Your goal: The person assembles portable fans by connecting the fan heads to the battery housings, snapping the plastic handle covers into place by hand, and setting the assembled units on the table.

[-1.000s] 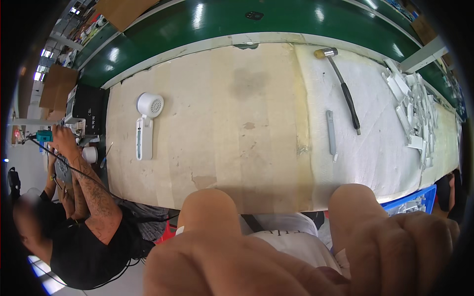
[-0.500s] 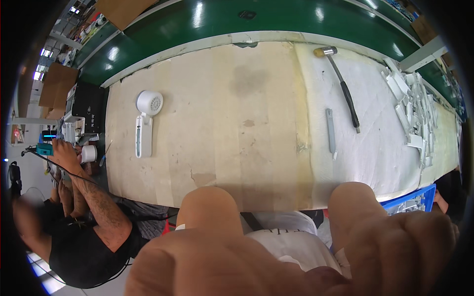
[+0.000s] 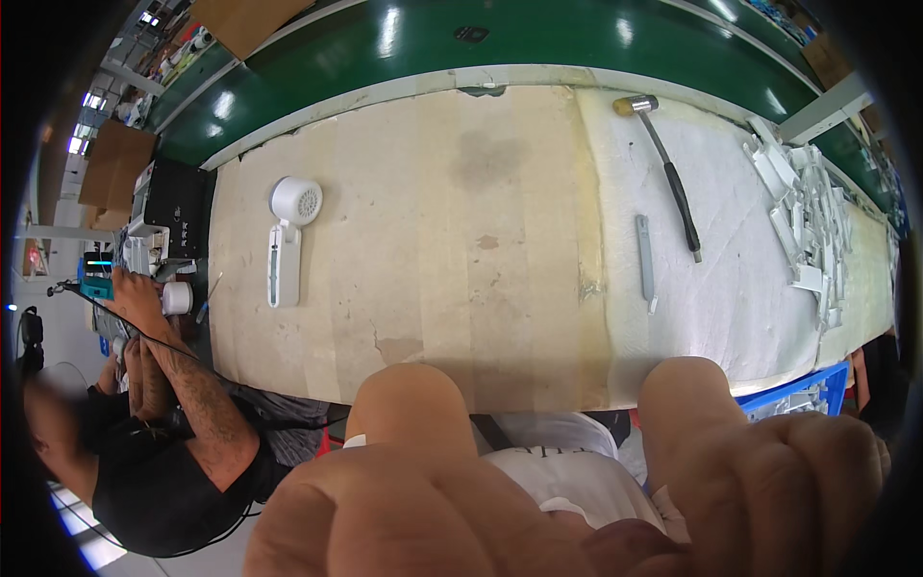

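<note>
Both of my arms are bent, with the elbows by the table's front edge and the hands raised very close to the view. My left hand (image 3: 413, 510) fills the lower middle, its fingers curled and running out of the picture. At the lower right my right hand (image 3: 779, 490) shows bent knuckles, fingers pressed together. What either hand grips is hidden. Away from both hands, a white device with a round grilled head and long handle (image 3: 285, 264) lies on the left of the table. A hammer with a black handle (image 3: 679, 197) and a slim grey tool (image 3: 645, 260) lie on the right.
The worktable (image 3: 433, 260) has a beige cover and a white padded sheet (image 3: 711, 308). White plastic parts (image 3: 803, 216) are heaped at far right, above a blue crate (image 3: 793, 392). On the left a co-worker's arm (image 3: 197, 399) reaches toward a black box (image 3: 178, 212).
The view has shifted slightly, so the table and its things sit a little to the right and lower. My hands stay almost in place. The co-worker's hand has moved slightly.
</note>
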The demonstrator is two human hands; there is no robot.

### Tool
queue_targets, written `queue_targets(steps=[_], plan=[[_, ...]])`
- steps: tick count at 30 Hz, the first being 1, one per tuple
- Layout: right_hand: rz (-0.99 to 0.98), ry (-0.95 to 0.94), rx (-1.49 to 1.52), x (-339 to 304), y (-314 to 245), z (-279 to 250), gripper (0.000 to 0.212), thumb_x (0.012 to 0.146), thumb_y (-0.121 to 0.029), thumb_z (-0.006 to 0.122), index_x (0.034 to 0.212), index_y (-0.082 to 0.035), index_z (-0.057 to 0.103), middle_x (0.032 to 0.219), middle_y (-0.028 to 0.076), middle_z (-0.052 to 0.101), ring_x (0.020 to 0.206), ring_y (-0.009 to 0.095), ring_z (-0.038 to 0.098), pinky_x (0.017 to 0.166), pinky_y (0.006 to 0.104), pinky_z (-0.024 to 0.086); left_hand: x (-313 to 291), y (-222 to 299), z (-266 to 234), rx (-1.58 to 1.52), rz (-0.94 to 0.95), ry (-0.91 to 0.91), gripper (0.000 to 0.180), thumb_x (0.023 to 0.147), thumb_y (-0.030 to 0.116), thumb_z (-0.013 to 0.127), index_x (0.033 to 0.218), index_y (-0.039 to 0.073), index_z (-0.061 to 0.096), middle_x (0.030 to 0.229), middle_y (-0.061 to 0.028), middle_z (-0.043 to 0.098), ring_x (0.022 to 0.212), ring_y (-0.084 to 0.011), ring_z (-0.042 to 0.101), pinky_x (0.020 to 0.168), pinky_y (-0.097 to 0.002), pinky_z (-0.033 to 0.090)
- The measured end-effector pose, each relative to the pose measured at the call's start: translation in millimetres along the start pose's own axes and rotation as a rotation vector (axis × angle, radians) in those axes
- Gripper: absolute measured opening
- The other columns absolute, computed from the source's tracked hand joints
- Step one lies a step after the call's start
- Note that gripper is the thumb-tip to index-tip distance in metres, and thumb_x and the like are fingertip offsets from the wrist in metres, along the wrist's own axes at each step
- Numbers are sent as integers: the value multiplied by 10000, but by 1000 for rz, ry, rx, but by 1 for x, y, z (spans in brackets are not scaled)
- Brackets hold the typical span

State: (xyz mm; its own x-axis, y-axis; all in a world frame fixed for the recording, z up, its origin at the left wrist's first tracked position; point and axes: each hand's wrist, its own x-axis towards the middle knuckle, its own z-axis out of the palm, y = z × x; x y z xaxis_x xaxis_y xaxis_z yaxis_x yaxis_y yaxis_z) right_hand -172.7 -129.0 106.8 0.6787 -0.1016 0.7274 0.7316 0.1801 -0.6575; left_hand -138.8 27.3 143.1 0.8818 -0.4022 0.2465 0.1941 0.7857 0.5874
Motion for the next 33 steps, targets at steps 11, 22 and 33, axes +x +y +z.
queue_targets(steps=[11, 22, 33], plan=[[-50, -18, 104, 8, -4, 2, 105, 805, -14, 490, 771, -27, 587, 838, 112, 608, 820, 195, 573, 688, 254, 469, 6, 8, 16, -171, -64, 104, 189, 849, 109, 430, 691, 78, 527, 747, 12, 515, 666, -125, 517, 593, -203, 434], [-98, -14, 200, 7, -13, 2, 125, 819, -12, 477, 784, -27, 595, 841, 108, 612, 831, 182, 579, 696, 244, 473, 18, 16, 9, -88, -326, -127, 222, 902, 86, 414, 715, 75, 534, 764, -15, 518, 645, -117, 492, 558, -166, 438], [-135, -14, 299, 2, -23, 8, 145, 832, -9, 464, 798, -26, 603, 843, 104, 616, 842, 169, 585, 705, 235, 476, 7, 24, 53, 191, -115, 356, 221, 912, 43, 322, 840, 66, 530, 680, 32, 496, 575, -67, 441, 473, -127, 394]])
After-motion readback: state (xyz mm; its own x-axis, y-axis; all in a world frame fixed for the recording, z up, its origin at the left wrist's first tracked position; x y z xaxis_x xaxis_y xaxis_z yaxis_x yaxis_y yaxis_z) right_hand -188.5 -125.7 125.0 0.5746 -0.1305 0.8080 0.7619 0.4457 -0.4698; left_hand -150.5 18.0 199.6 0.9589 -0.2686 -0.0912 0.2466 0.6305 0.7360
